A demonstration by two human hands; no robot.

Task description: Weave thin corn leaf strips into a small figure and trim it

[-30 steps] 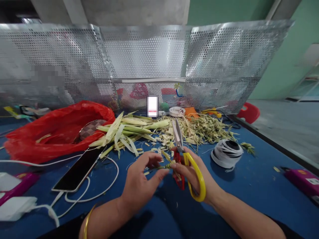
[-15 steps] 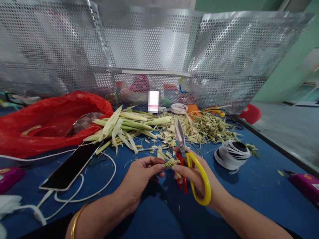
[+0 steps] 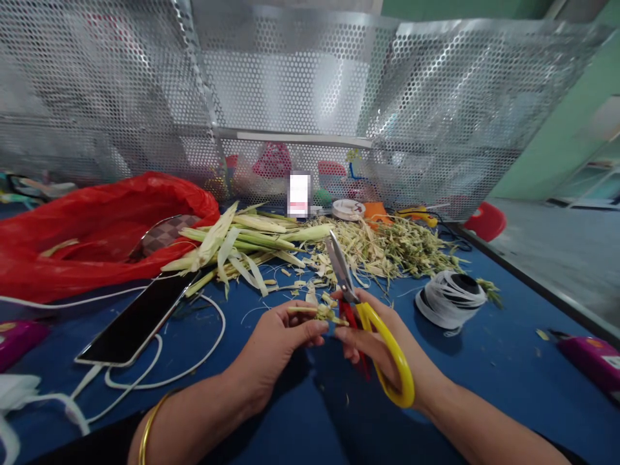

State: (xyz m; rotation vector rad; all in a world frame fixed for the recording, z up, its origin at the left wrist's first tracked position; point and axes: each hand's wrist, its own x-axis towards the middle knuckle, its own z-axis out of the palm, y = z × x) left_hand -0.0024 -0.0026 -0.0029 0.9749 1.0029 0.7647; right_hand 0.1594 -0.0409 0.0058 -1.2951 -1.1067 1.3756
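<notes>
Between thumb and fingers, my left hand (image 3: 278, 336) pinches a small knotted piece of plant husk (image 3: 323, 313), pale green-yellow with a loose strip sticking out to the left. My right hand (image 3: 375, 339) holds a pair of scissors (image 3: 387, 349) with one yellow and one red handle, the blades pointing up and away. Its thumb and fingertips are close to the right end of the husk piece; whether they touch it I cannot tell. Just beyond my hands lie cut husk scraps (image 3: 310, 294), and behind them a pile of long green husks (image 3: 252, 239).
A heap of small knotted husk pieces (image 3: 411, 245) lies at the back right, near a spool of white string (image 3: 450, 300). On the left are a phone (image 3: 135, 323) with a white cable and a red plastic bag (image 3: 97, 213). A perforated silver screen (image 3: 295, 77) stands behind.
The husk piece has turned in my left fingers, so a strip now points left. My right fingers have shifted slightly away, and the scissor blades have tilted left.
</notes>
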